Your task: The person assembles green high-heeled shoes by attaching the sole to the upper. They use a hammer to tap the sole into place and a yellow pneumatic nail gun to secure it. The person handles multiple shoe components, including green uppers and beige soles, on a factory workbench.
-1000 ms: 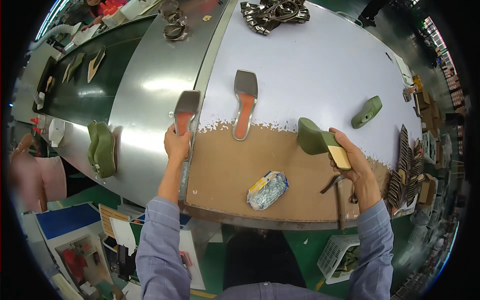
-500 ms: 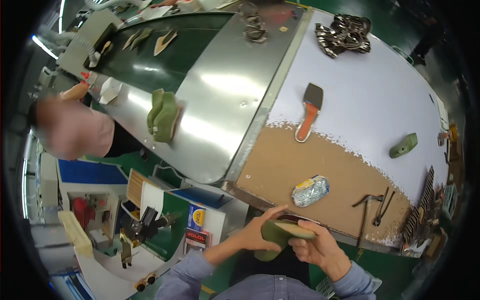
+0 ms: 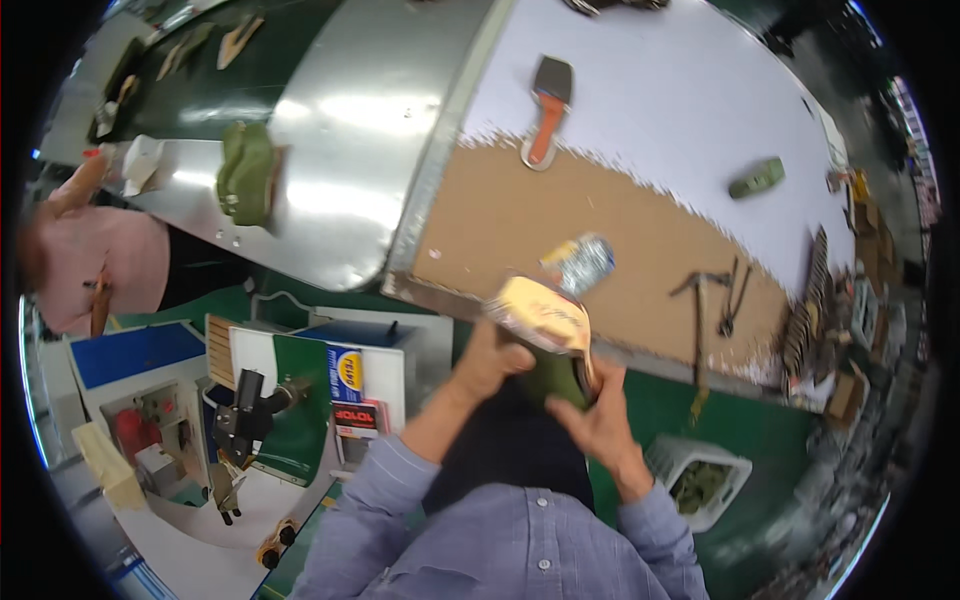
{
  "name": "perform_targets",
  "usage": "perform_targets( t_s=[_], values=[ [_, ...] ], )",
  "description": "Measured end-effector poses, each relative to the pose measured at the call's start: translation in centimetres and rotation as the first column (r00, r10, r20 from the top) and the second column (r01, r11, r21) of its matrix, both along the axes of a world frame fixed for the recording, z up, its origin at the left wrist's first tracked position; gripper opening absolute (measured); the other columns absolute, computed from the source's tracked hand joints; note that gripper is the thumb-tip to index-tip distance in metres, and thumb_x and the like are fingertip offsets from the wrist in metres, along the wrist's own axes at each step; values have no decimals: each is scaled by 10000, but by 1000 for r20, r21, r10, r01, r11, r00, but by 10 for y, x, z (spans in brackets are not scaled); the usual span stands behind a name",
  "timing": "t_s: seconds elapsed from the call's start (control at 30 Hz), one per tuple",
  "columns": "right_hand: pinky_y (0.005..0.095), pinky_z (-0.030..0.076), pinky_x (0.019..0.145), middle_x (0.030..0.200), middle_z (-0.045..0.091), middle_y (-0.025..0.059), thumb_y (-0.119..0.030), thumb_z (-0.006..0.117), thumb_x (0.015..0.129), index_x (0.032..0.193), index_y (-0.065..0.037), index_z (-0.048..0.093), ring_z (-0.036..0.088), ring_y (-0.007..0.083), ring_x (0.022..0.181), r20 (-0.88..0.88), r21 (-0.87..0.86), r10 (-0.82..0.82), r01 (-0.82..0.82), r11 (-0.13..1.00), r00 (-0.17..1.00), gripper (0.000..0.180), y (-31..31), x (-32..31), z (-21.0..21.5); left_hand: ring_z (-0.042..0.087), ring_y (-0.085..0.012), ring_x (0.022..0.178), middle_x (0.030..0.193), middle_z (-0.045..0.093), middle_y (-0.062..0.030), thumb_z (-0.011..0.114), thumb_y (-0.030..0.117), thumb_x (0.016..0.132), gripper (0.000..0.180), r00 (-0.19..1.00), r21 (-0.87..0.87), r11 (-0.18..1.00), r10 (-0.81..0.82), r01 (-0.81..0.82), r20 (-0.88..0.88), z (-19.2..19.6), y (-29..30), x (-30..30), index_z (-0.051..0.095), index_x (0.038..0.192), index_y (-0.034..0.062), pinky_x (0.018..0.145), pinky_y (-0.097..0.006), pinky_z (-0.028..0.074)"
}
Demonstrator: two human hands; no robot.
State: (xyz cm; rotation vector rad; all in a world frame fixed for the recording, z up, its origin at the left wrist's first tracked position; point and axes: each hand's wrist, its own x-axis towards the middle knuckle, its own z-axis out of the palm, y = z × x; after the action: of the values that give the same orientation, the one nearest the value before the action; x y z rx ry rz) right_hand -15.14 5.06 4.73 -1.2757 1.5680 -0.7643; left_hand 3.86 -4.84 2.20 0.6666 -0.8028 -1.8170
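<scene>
A foil-wrapped roll (image 3: 580, 262) and brush (image 3: 545, 110) lie beyond as your left hand (image 3: 492, 362) and right hand (image 3: 598, 420) clasp, fingers curled, an olive-green shoe (image 3: 545, 335), tan sole up.

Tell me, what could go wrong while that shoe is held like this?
Both hands, left hand and right hand, hold the green shoe off the table, over the lap; a slip would likely drop it to the floor. The foil wad lies close to the table edge just ahead, so an elbow or the shoe might knock it off. The hammer also lies near that edge.
</scene>
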Motion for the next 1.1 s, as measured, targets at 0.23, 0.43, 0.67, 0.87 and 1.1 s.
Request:
perform_targets(
  t_s=[0.23, 0.43, 0.67, 0.87, 1.1],
  values=[
    [445, 504, 942, 1254, 557, 234, -36, 895, 768, 1348, -26, 402, 606, 396, 1108, -263, -378, -69, -37, 925, 962, 762, -1, -33, -70, 636, -185, 1139, 1330, 635, -144, 731, 221, 977, 525, 972, 157, 970, 161, -187, 169, -15, -21, -21, 510, 1388, -20, 955, -309, 548],
    [501, 504, 908, 1232, 560, 205, -22, 883, 698, 1297, -78, 466, 569, 442, 1050, -388, -445, 2, -189, 875, 922, 733, 4, -8, -90, 621, -170, 1150, 1292, 652, -134, 683, 112, 986, 389, 880, 276, 900, 198, -338, 432, -68, 27, 41, 581, 1330, -39, 969, -295, 510],
    [510, 523, 884, 1259, 535, 220, 20, 872, 668, 1287, -80, 459, 569, 447, 1059, -462, -428, 32, -255, 867, 886, 751, 8, -14, -104, 721, -253, 970, 1094, 732, -145, 701, 52, 913, 239, 482, -337, 934, 242, 119, 842, -42, -73, 5, 745, 1148, 42, 860, -367, 568],
    [519, 510, 911, 1265, 555, 206, 25, 830, 656, 1285, -85, 526, 570, 431, 1071, -401, -394, 28, -199, 897, 916, 707, 5, -2, -101, 694, -338, 982, 1093, 704, -163, 707, 133, 927, 179, 269, -406, 797, 313, 448, 911, -85, -191, -89, 773, 1086, 82, 836, -414, 560],
    [511, 510, 934, 1263, 546, 200, 10, 810, 693, 1277, -82, 527, 571, 428, 1104, -381, -396, -4, -160, 904, 925, 655, 10, -4, -103, 673, -389, 988, 1048, 697, -189, 702, 148, 933, 196, -15, -276, 496, 505, 823, 863, -118, -217, -121, 717, 1087, 28, 865, -451, 545]
  ],
)
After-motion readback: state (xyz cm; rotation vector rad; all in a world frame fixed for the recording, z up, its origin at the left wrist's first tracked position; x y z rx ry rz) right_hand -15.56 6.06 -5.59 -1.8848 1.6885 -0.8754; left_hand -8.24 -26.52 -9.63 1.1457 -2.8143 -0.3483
